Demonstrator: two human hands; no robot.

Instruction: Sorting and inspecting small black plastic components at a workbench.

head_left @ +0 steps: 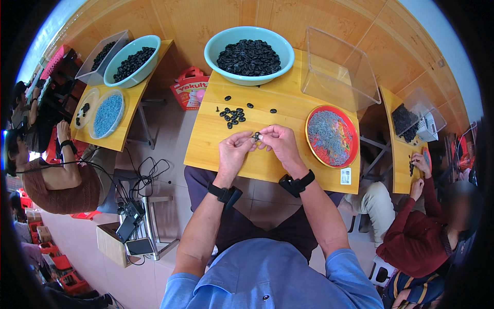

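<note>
My left hand and my right hand meet over the middle of a small wooden table, fingertips pinched together on one small black ring-shaped part. A loose cluster of the same black parts lies on the table just beyond my left hand. Farther back stands a teal bowl heaped with black parts. To the right sits a red plate holding a pile of small grey metal pieces. Both wrists wear black bands.
An empty clear plastic bin stands at the table's back right. A person sits at a similar table on the left with bowls and plates, another in a dark red top at a table on the right. Cables and a stool lie on the floor.
</note>
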